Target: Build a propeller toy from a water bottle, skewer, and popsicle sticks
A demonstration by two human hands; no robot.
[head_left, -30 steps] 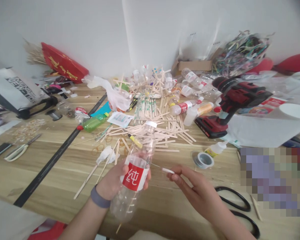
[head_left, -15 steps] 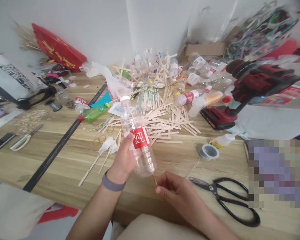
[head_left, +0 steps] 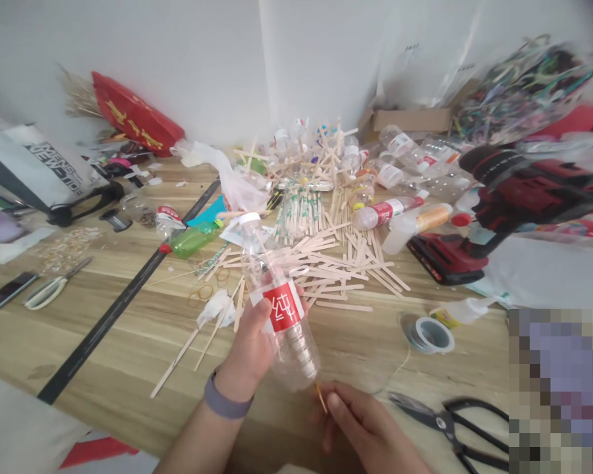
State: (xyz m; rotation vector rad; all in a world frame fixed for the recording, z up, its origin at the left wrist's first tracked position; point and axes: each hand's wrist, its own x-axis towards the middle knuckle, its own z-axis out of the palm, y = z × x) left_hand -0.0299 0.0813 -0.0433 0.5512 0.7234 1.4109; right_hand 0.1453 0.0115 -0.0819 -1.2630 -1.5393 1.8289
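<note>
My left hand (head_left: 254,339) is closed around the middle of a clear plastic bottle (head_left: 291,365) with a white cap and a red-and-white label. The bottle is held tilted above the table, its base toward me and to the right. A thin orange-brown stick (head_left: 320,396) sticks out from the bottle's base. My right hand (head_left: 360,421) is at that stick, thumb and fingers pinched together beside it; its fingertips are partly hidden. Black-handled scissors (head_left: 442,421) lie open to the right of my right hand.
Loose wooden craft sticks (head_left: 346,276) lie beyond the bottle. A red-black power drill (head_left: 489,217) stands at right, near a spool (head_left: 435,334) and a glue bottle (head_left: 467,311). A green bottle (head_left: 195,240) lies across a dark strip (head_left: 103,322) at left.
The view has tilted up slightly, so everything sits lower. My right hand has closed in on the stick at the bottle's base; my left hand still grips the bottle.
</note>
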